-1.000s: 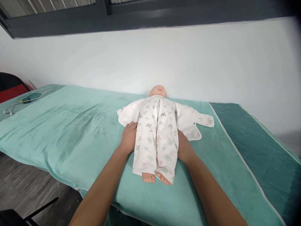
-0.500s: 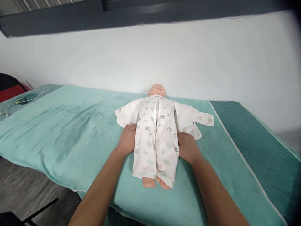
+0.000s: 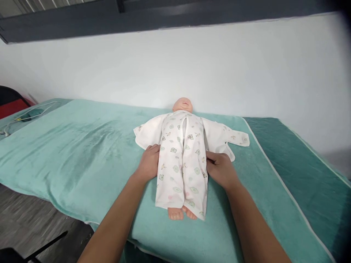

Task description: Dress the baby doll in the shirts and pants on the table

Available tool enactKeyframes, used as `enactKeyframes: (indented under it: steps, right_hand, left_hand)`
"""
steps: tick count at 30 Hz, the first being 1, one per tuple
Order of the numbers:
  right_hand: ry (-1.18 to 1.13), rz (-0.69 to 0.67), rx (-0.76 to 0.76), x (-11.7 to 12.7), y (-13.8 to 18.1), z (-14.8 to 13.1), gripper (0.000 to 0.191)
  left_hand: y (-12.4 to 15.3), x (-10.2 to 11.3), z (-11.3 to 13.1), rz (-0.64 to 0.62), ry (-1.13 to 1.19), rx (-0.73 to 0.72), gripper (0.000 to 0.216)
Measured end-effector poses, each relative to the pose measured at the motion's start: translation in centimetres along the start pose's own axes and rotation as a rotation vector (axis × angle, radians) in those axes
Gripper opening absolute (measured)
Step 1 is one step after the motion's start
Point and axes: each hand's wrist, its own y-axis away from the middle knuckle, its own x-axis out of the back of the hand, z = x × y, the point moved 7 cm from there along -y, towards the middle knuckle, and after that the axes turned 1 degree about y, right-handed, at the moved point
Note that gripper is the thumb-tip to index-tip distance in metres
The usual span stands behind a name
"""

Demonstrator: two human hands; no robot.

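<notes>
A doll (image 3: 182, 153) lies on its back on a light green towel (image 3: 82, 146); its head (image 3: 183, 104) is by the white wall (image 3: 219, 65) and its bare feet (image 3: 181, 213) point to the person; it wears a white suit (image 3: 192, 171) with small green and pink prints; the suit's sleeves spread out flat to both sides of the doll.

The hands are apart, one on each side of the doll, by its hips; the left hand (image 3: 149, 164) lies flat against the doll's side, and its fingertips are hidden at the suit's edge, so I cannot tell if it grips; the right hand (image 3: 221, 170) is bent, its fingers (image 3: 212, 157) touch the suit's other edge, just below one sleeve (image 3: 230, 140); I cannot tell if it pinches the cloth.

To the right of the doll lies a darker green cloth (image 3: 301, 164); far to the left of the doll are a thin white cable (image 3: 30, 114) and a red thing (image 3: 13, 107); high above the doll's head runs a dark window frame (image 3: 164, 14).
</notes>
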Motion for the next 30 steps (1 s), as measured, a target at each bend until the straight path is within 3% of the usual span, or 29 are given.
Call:
enactKeyframes:
  steps: [4,8,12,16,20,25,28,30]
  right_hand:
    - [-0.100,0.062,-0.072,0.4,0.0,0.2,0.021]
    - [-0.204,0.307,-0.267,2.1,0.2,2.5,0.022]
    - [0.083,0.503,-0.349,4.1,0.1,5.0,0.033]
    - [0.409,0.385,-0.517,4.6,0.1,7.4,0.050]
    - [0.446,0.269,-0.624,5.0,0.4,9.0,0.052]
    - [0.201,0.282,-0.635,5.3,0.1,9.2,0.028]
    - [-0.292,0.410,-0.465,4.7,-0.5,6.8,0.021]
    - [-0.645,0.409,-0.273,3.9,-0.9,4.2,0.019]
  left_hand:
    - [-0.2,0.0,0.2,0.002,-0.012,-0.005,0.018]
    - [-0.4,0.0,0.5,0.013,0.014,-0.034,0.011]
    - [-0.2,0.5,0.4,0.081,0.100,-0.032,0.017]
    - [0.1,1.5,-0.4,0.196,0.250,0.072,0.026]
    - [0.4,2.3,-1.5,0.302,0.416,0.212,0.026]
    - [0.4,2.3,-2.3,0.308,0.471,0.321,0.025]
    - [0.3,2.1,-2.6,0.290,0.476,0.354,0.025]
    - [0.2,1.9,-2.7,0.272,0.475,0.369,0.025]
